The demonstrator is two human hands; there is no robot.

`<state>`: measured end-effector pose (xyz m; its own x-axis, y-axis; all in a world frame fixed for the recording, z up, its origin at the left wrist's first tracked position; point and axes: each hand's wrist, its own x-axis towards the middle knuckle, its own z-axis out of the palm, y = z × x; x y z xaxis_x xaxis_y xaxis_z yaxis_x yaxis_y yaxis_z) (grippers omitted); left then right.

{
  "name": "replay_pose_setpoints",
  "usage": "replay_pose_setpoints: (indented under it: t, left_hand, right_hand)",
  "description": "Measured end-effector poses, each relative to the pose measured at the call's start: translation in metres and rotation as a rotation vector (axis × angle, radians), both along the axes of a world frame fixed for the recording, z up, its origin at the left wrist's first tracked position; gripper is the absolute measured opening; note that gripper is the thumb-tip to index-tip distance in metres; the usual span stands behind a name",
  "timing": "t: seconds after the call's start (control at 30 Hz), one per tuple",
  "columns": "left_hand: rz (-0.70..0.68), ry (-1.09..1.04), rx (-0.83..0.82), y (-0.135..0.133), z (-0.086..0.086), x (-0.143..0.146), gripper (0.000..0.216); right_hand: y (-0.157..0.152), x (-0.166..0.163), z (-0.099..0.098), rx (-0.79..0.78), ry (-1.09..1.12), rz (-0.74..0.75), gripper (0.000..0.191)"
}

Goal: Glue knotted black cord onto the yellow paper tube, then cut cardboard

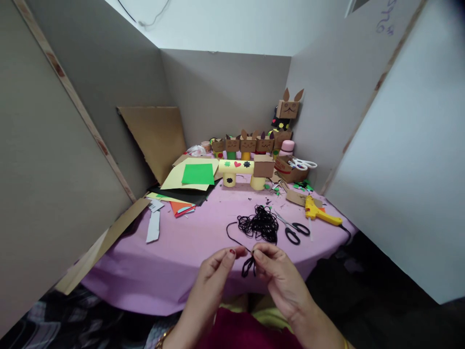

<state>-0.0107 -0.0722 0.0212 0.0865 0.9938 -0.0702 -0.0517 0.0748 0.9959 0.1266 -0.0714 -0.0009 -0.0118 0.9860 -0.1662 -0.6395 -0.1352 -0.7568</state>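
We've just got the one head cam here, worn on the person, facing forward and tipped down over the pink-covered table (203, 269). The left hand (217, 267) and right hand (281, 277) are pretty close to us, bottom center of the frame. We get a really wide look: a left panel (51, 194) and a right panel (407, 165) fill the sides, and the back panel (225, 92) is farther off, upper middle, roughly square-on to us.
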Motion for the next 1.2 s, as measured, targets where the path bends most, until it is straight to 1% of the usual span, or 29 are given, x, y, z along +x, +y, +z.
replay_pose_setpoints:
  t: [0.03, 0.07, 0.2, 0.3, 0.4, 0.5, 0.63, 0.7, 0.93, 1.07, 1.2]
  left_hand:
    - [0.019, 0.016, 0.013, 0.002, 0.002, -0.002, 0.020]
    - [0.010, 0.031, 0.016, 0.004, 0.004, -0.003, 0.019]
    - [-0.188, 0.075, 0.011, 0.011, 0.010, -0.007, 0.019]
    - [-0.278, 0.078, 0.002, 0.014, 0.013, -0.007, 0.020]
    - [-0.364, 0.020, -0.066, 0.014, 0.012, -0.007, 0.025]
    - [-0.424, -0.070, -0.140, 0.014, 0.008, -0.009, 0.027]
    - [-0.453, -0.109, -0.172, 0.017, 0.004, -0.011, 0.023]
    - [-0.467, -0.124, -0.176, 0.017, 0.003, -0.011, 0.022]
    - [-0.453, -0.072, -0.205, 0.017, 0.005, -0.010, 0.021]
    - [-0.459, -0.086, -0.226, 0.019, 0.001, -0.011, 0.019]
    - [-0.433, -0.109, -0.228, 0.018, -0.003, -0.011, 0.018]
  right_hand:
    - [0.001, 0.001, 0.000, 0.013, -0.027, -0.002, 0.021]
    - [0.001, 0.002, 0.001, 0.024, -0.053, -0.003, 0.021]
    - [0.002, 0.002, 0.003, 0.069, -0.133, -0.001, 0.018]
    - [0.003, 0.002, 0.003, 0.116, -0.138, 0.012, 0.015]
    - [0.003, 0.002, 0.002, 0.150, -0.122, 0.045, 0.015]
    - [0.003, 0.003, 0.002, 0.141, -0.112, 0.085, 0.014]
    - [0.002, 0.004, 0.003, 0.120, -0.058, 0.198, 0.013]
    - [0.002, 0.003, 0.003, 0.112, -0.019, 0.230, 0.012]
    - [0.001, -0.001, 0.004, 0.064, 0.025, 0.238, 0.015]
    - [0.000, -0.001, 0.003, 0.051, 0.034, 0.254, 0.013]
    - [0.000, -0.001, 0.000, 0.049, 0.065, 0.260, 0.012]
